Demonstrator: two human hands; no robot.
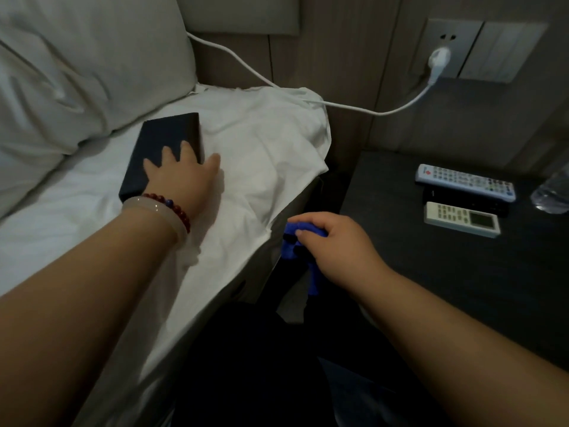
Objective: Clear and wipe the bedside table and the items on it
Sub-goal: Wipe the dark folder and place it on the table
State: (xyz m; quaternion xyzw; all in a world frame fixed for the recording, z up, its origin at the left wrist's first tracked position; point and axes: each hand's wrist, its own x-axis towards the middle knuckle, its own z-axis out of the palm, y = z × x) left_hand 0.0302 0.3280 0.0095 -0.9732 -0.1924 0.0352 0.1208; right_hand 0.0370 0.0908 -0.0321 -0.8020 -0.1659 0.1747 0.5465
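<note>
Head view: left hand (181,177) rests with fingers spread flat on box (163,140) near bed's (261,155) head end, right hand (335,241) grips cloth (291,246) (blue, bunched) just off table's (400,257) left edge, remotes (465,181) grouped toward its far right edge.

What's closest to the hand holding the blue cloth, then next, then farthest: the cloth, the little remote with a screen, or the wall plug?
1. Blue cloth, gripped in the right hand.
2. Little remote, on the table, to the right.
3. Wall plug, high up behind the table.
</note>
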